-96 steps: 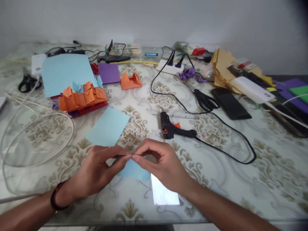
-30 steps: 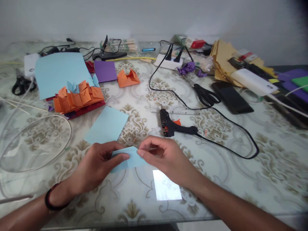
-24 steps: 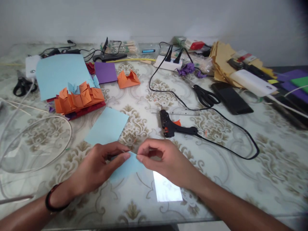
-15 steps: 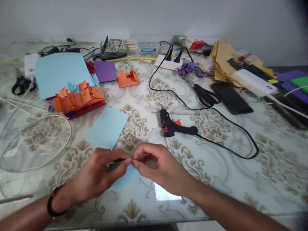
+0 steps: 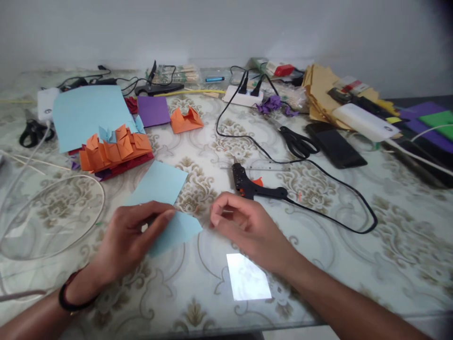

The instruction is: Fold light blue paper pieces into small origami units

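Observation:
My left hand (image 5: 130,238) pinches a light blue piece of paper (image 5: 179,233) between thumb and fingers, just above the table; part of the paper is hidden behind the thumb. To its right, my right hand (image 5: 249,229) is apart from the paper, its fingers curled in with the thumb close to the index finger, and nothing shows in them. Another light blue paper square (image 5: 164,182) lies flat beyond my left hand. A black glue gun (image 5: 256,186) rests on its side beyond my right hand.
At the left stand folded orange paper pieces (image 5: 116,151) before a large light blue sheet (image 5: 92,111). A purple square (image 5: 153,111) and an orange folded piece (image 5: 186,121) lie behind. Black scissors (image 5: 299,143), a phone (image 5: 336,145) and the glue gun's looping cord occupy the right.
My hands have come apart. The right hand has let go of the paper's edge and moved slightly right; the left has drawn left and up with the blue paper.

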`<state>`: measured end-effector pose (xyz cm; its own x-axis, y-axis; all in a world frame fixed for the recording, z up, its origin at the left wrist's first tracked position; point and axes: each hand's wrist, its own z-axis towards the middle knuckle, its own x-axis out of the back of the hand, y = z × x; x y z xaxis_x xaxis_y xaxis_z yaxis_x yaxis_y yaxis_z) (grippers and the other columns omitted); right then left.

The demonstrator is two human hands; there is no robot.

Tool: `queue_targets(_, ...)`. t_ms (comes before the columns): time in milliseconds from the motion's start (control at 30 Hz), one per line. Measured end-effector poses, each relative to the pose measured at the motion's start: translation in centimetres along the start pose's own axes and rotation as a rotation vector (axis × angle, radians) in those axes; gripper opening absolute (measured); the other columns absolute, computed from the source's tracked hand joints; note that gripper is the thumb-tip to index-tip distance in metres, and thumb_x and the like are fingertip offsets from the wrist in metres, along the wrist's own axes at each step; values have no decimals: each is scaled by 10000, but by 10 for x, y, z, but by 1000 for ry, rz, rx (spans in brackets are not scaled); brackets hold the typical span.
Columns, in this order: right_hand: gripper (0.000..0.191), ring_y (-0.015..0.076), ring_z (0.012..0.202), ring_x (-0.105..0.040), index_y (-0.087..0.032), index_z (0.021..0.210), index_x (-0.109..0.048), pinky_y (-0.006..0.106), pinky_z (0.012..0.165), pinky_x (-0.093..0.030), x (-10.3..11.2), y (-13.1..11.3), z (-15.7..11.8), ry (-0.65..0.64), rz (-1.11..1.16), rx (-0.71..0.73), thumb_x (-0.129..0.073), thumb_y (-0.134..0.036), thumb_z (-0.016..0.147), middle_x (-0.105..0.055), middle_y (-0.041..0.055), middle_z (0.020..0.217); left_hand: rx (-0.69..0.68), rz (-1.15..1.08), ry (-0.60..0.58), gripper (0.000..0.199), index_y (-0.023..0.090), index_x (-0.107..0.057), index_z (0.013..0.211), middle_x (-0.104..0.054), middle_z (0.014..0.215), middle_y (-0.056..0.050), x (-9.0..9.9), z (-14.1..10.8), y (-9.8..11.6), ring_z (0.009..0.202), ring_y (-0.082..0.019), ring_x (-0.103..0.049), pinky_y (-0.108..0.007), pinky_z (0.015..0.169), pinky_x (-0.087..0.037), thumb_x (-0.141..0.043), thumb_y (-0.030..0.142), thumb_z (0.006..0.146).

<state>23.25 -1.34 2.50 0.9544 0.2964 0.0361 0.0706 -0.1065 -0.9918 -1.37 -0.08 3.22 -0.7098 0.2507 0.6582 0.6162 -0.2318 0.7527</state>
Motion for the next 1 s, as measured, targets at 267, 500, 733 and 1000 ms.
queue_targets(267, 139, 123, 721, -579, -187, 805, -657, 253, 706, -479, -16, 5, -5, -115, -87, -72, -683, -270, 914, -641, -20, 746, 82, -167, -194, 202, 267, -757, 1088, -796, 925, -4, -20, -6, 3, 775, -163, -696, -237, 690, -496, -630, 372, 972)
queue_targets(500, 113, 138, 775, -610, -189, 842, -630, 258, 734, -488, -8, 5, -1, -75, -62, -75, -662, -264, 920, -648, -7, 801, 266, -241, -253, 339, 181, -730, 820, -550, 600, 28, -17, -3, 1, 572, -115, -434, -228, 525, -323, -612, 467, 958)
queue_targets(733, 143, 130, 707, -581, -193, 819, -656, 240, 634, -456, -13, 7, -5, -77, -91, -63, -663, -291, 924, -634, -8, 756, 202, -239, -335, 333, 187, -721, 826, -592, 683, 15, -14, -5, 6, 638, -125, -455, -232, 584, -363, -554, 418, 999)
queue_targets(1000, 119, 130, 691, -554, -192, 817, -658, 247, 648, -444, -18, 7, -6, -148, -189, -17, -633, -239, 924, -621, -13, 732, 65, -232, -388, 323, 178, -722, 853, -571, 649, 36, -14, -4, 8, 594, -100, -440, -222, 562, -341, -521, 361, 1028)
